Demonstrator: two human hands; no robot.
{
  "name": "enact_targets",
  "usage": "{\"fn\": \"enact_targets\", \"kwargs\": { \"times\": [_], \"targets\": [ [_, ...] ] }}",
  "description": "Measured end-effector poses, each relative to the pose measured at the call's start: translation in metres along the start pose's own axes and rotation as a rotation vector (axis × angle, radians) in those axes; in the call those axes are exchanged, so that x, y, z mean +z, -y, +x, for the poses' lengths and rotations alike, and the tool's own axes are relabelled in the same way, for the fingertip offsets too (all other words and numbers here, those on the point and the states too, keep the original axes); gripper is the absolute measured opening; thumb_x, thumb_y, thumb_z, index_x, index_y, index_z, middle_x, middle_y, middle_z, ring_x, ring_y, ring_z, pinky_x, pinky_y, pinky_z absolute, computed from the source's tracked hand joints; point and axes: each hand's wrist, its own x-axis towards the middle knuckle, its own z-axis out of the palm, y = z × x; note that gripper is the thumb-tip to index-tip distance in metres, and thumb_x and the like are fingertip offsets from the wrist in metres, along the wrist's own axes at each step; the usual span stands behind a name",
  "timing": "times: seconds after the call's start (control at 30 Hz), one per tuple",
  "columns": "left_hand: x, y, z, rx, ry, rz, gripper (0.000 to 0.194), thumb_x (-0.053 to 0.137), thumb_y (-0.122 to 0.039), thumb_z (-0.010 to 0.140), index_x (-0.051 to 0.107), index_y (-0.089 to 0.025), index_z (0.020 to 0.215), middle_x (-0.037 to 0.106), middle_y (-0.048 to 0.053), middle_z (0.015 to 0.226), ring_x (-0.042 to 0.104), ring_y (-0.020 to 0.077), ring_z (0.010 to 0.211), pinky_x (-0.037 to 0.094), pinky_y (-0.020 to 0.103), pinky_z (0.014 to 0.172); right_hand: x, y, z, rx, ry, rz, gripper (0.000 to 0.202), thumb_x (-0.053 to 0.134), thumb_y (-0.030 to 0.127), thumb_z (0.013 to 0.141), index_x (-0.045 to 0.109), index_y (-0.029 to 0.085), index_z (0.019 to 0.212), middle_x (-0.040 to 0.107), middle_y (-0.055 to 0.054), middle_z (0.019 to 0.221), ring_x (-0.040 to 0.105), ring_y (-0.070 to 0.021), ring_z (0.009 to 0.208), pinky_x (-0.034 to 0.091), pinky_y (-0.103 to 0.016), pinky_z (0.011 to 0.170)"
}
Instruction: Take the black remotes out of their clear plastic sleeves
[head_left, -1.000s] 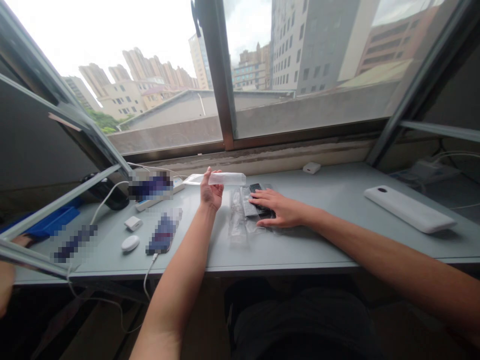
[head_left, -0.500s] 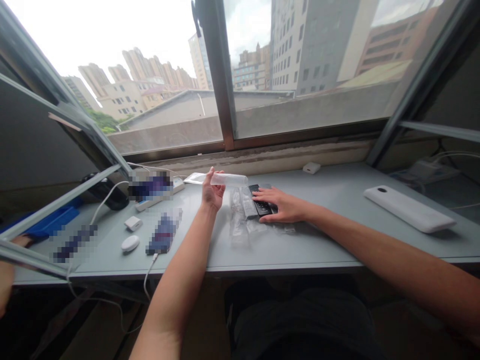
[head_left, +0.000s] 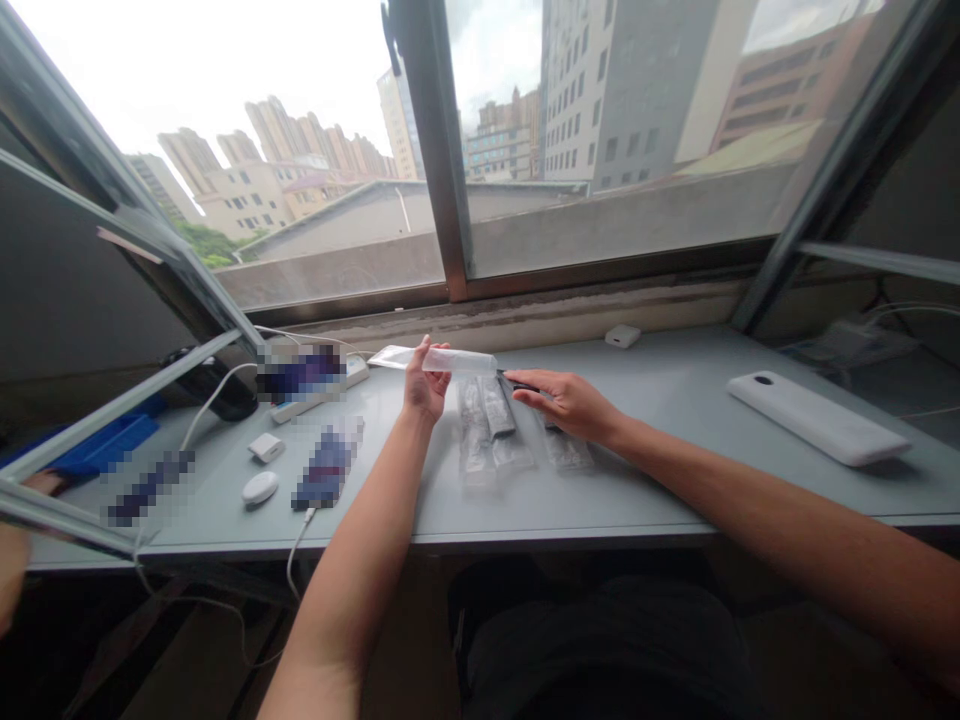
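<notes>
My left hand is closed on a long clear plastic sleeve, held level above the table. My right hand grips a black remote control, seen nearly edge-on and mostly hidden by the fingers. The remote's far end meets the sleeve's right end; whether it is inside, I cannot tell. Below, several remotes in clear bags lie side by side on the table. Another bagged item lies partly under my right hand.
A long white device lies on the right of the grey table. A white charger stands by the window. On the left are a pixelated phone, a round white case, a power strip and a blue tray.
My right hand has lifted the black remote off the bagged remotes and turned it edge-on, bringing it up to the sleeve's right end. My left hand has barely moved.
</notes>
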Motion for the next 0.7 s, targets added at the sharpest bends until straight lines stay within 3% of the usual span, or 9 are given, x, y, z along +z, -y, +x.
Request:
{"fn": "enact_targets", "kwargs": {
  "times": [0.2, 0.33, 0.5, 0.6, 0.7],
  "targets": [
    [0.000, 0.004, 0.002, -0.007, 0.005, 0.028, 0.023, 0.079, -0.038, 0.094, 0.076, -0.019, 0.107, 0.079, 0.005, 0.101, 0.070, 0.0101, 0.071, 0.050, 0.018, 0.057, 0.003, -0.002, -0.001, 0.160, -0.108, 0.170, 0.053, 0.063, 0.061, 0.107, 0.078, 0.023, 0.140, 0.082, -0.011, 0.130, 0.081, -0.0324, 0.107, 0.063, -0.046, 0.100],
    [0.000, 0.004, 0.002, -0.004, 0.009, 0.028, 0.022, 0.080, -0.039, 0.094, 0.075, -0.018, 0.100, 0.079, 0.004, 0.101, 0.069, 0.0094, 0.070, 0.050, 0.019, 0.056, 0.008, -0.007, 0.000, 0.220, -0.134, 0.304, 0.050, 0.071, 0.061, 0.101, 0.081, 0.025, 0.135, 0.084, -0.010, 0.123, 0.079, -0.0304, 0.108, 0.064, -0.044, 0.096],
    [0.000, 0.000, 0.000, 0.001, -0.005, 0.014, 0.022, 0.081, -0.039, 0.093, 0.075, -0.019, 0.101, 0.079, 0.004, 0.099, 0.069, 0.0092, 0.070, 0.050, 0.018, 0.056, 0.010, -0.008, 0.003, 0.329, -0.196, 0.539, 0.045, 0.067, 0.063, 0.104, 0.087, 0.024, 0.115, 0.080, -0.010, 0.133, 0.078, -0.0269, 0.110, 0.066, -0.039, 0.092],
    [0.000, 0.000, 0.001, 0.007, -0.006, 0.010, 0.023, 0.080, -0.039, 0.093, 0.075, -0.019, 0.103, 0.079, 0.004, 0.101, 0.069, 0.0094, 0.071, 0.050, 0.018, 0.056, 0.009, -0.009, 0.006, 0.401, -0.267, 0.629, 0.033, 0.071, 0.050, 0.104, 0.087, 0.022, 0.105, 0.081, -0.009, 0.127, 0.078, -0.0229, 0.104, 0.067, -0.031, 0.082],
    [-0.001, 0.000, 0.002, 0.010, -0.007, 0.012, 0.024, 0.080, -0.039, 0.093, 0.076, -0.019, 0.107, 0.079, 0.005, 0.103, 0.069, 0.0097, 0.071, 0.050, 0.019, 0.057, 0.010, -0.010, 0.008, 0.505, -0.325, 0.712, 0.022, 0.078, 0.029, 0.099, 0.084, 0.023, 0.119, 0.081, -0.008, 0.125, 0.078, -0.0168, 0.082, 0.067, -0.027, 0.070]
  ]
}}
